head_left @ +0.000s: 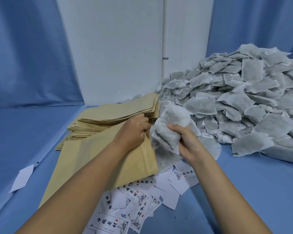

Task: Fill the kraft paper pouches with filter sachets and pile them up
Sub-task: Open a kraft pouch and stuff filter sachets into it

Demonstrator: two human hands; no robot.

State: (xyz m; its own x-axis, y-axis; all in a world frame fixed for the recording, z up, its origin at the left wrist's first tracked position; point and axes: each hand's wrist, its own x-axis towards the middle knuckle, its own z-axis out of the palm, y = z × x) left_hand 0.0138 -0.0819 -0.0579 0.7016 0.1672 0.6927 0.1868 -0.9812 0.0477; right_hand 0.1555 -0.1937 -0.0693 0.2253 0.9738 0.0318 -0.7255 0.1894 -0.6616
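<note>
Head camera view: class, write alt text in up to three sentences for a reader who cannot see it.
A person's left hand grips the mouth of a kraft paper pouch while the right hand holds a bunch of filter sachets beside it. Behind lie a stack of flat pouches and a large sachet heap.

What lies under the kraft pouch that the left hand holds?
Printed labels stick out from under the kraft pouch at its near edge, on the blue cloth. How far they reach beneath is hidden.
</note>
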